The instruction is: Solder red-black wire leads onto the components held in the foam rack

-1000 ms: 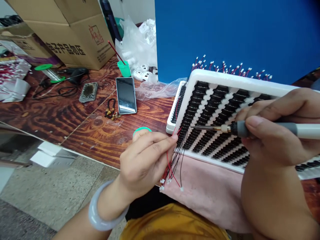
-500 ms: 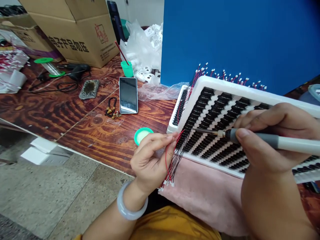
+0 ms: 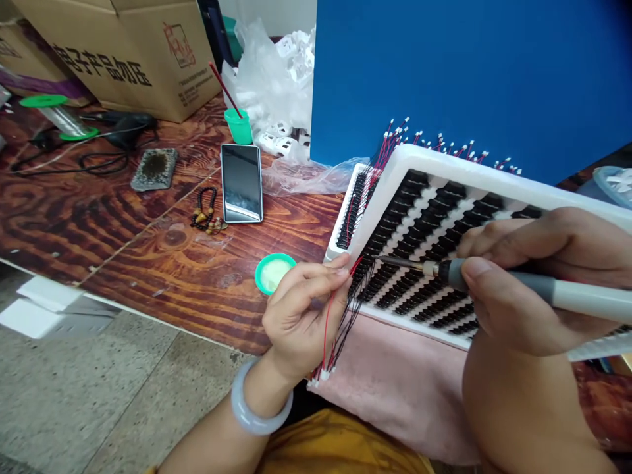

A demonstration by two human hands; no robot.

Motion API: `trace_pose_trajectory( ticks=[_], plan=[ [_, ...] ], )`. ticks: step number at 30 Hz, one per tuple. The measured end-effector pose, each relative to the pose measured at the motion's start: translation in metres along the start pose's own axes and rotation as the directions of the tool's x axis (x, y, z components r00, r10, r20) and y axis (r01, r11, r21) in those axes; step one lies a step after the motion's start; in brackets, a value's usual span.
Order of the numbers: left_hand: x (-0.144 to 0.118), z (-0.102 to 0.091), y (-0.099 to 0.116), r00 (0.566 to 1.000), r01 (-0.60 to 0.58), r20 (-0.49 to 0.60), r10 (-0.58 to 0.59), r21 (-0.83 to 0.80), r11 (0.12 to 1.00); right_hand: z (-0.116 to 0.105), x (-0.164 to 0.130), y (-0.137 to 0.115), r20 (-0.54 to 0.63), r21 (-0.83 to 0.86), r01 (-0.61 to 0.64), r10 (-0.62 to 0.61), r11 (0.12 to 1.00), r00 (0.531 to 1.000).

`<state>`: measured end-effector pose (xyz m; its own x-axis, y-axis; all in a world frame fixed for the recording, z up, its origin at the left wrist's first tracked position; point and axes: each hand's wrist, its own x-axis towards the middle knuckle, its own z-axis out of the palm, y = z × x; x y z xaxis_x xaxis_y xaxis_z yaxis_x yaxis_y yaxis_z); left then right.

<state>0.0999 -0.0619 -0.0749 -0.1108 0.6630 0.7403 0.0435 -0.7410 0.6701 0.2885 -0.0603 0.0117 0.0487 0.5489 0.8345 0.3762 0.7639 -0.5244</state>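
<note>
A bundle of red and black wires [image 3: 340, 322] hangs at the near left corner of a white tray [image 3: 444, 164] of black parts, its ends pinched in the closed grip of the left hand [image 3: 301, 316]. The right hand [image 3: 523, 276] is closed around a soldering iron [image 3: 494, 283], whose tip meets those wire ends. The tray leans over a pink cloth [image 3: 405, 388] on the wooden desk [image 3: 148, 250], with a green-rimmed pot [image 3: 273, 272] and a phone [image 3: 241, 182] to the left.

Single head-worn view, no second view to share scene with. Looks forward and down from above near edge of brown wood-grain bench [image 3: 148, 250]. Close range: left hand [image 3: 301, 316] and right hand [image 3: 523, 276] fill lower frame. View tilted; bench near edge runs diagonally, grey speckled floor [image 3: 99, 395] at lower left. Blue upright panel [image 3: 469, 72] closes off far right; brown cardboard box [image 3: 123, 52] at far-left corner.
</note>
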Motion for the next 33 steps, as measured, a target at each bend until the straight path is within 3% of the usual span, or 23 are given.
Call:
trace_pose_trajectory(
  ticks=[8, 12, 33],
  plan=[
    [0.0004, 0.0005, -0.0008, 1.0, -0.011, 0.003, 0.011, -0.017, 1.0, 0.0056, -0.0004, -0.0052, -0.02, -0.084, -0.102, 0.1, 0.991, 0.995],
    [-0.0005, 0.0, -0.0009, 1.0, -0.013, -0.01, 0.013, 0.002, 1.0, 0.0057, 0.0003, -0.0054, -0.018, -0.137, -0.036, 0.034, 0.99, 0.999],
    [-0.0005, 0.0026, -0.006, 1.0, -0.029, 0.009, 0.029, -0.018, 0.999, 0.0103, -0.0009, -0.0016, 0.004, -0.083, -0.037, 0.037, 0.996, 0.999]
  ],
)
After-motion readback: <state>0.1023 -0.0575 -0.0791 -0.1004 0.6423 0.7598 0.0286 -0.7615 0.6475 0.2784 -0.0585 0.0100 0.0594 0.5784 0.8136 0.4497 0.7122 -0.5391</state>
